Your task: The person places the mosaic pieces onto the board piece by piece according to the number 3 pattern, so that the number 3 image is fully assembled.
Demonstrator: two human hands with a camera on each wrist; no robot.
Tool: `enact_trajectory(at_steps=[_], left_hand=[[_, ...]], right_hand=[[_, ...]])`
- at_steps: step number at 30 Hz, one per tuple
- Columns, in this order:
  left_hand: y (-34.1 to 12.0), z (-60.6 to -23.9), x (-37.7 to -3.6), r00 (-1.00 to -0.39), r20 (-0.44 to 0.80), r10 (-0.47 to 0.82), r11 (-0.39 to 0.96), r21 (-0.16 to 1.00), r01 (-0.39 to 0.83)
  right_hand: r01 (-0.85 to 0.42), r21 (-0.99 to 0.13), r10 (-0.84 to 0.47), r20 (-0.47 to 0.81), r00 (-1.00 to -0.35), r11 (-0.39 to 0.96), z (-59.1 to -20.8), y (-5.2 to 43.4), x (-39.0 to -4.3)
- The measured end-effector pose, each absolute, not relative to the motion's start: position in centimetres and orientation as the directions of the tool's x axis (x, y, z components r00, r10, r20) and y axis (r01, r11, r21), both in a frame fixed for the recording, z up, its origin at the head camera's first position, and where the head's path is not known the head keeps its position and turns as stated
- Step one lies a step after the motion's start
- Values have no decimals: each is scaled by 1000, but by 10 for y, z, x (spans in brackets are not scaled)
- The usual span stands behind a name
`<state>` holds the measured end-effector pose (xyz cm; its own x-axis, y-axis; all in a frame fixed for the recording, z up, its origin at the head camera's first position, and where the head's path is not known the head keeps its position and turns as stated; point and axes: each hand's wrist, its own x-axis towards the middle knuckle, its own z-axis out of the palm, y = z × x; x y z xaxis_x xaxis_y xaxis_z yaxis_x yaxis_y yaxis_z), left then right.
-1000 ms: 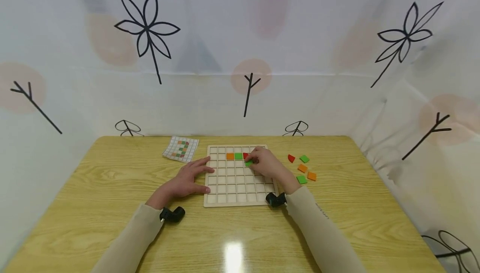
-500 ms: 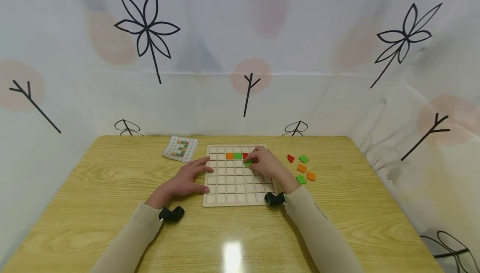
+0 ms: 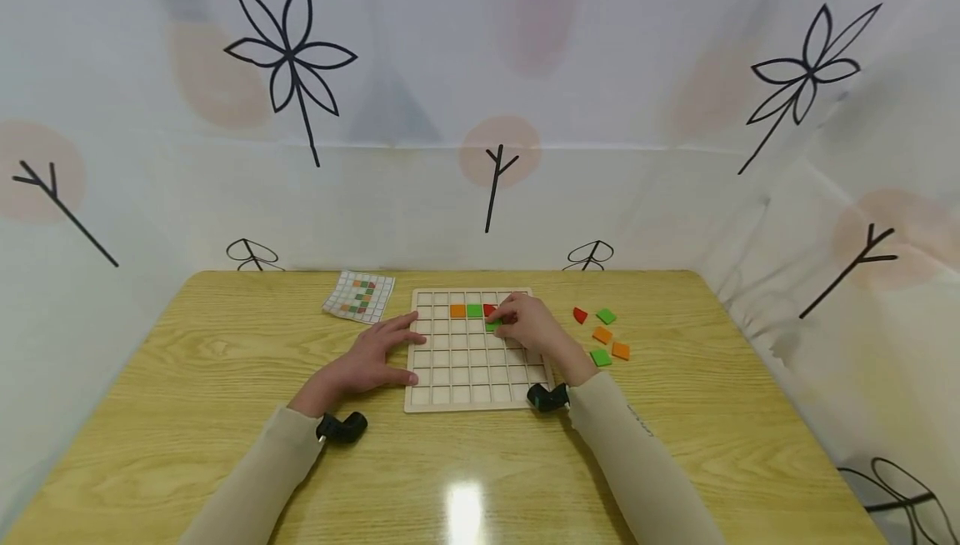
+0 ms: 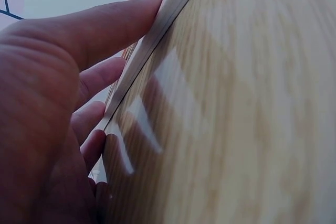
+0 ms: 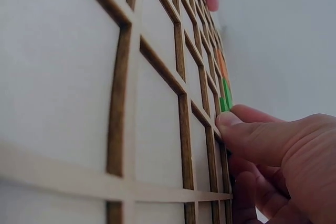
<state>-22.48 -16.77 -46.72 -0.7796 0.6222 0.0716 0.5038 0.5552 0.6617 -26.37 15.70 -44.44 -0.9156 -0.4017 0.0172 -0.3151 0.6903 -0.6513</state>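
1. While steadied at its left edge by the left hand [image 3: 365, 366], fingers straight and a little spread, tips touching the frame: wooden grid board [image 3: 450, 374] flat on the table [image 3: 187, 412], nothing gripped.
2. Over the board's upper right part: right hand [image 3: 528, 330], fingertips curled together on a green tile [image 3: 492, 326], seemingly pinching or pressing it into a cell of the third row; from the right wrist view, thumb lying along a rib, exact finger contact with the tile hidden.
3. Already seated in the second row, side by side: orange tile [image 3: 457, 311], second green tile [image 3: 474, 310], red tile [image 3: 489, 309], the last partly hidden by the fingers.
4. Not yet used, loose on the table right of the board: red piece [image 3: 580, 315], two green squares [image 3: 606, 316] [image 3: 600, 357], two orange squares [image 3: 602, 334] [image 3: 620, 350].
5. Near the board's far left corner: pattern card [image 3: 358, 296] with a coloured grid, more filled cells than on the board.
6. Judged progress: early, roughly three tiles in, a fourth going down, five waiting, most cells bare.
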Motion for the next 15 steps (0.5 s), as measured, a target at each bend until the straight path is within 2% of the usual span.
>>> enact_trajectory(at_steps=[15], left_hand=[[-168, -466, -224, -776, 74, 627, 551, 661, 509]], right_hand=[[-307, -682, -420, 0, -908, 664, -445, 160, -266]])
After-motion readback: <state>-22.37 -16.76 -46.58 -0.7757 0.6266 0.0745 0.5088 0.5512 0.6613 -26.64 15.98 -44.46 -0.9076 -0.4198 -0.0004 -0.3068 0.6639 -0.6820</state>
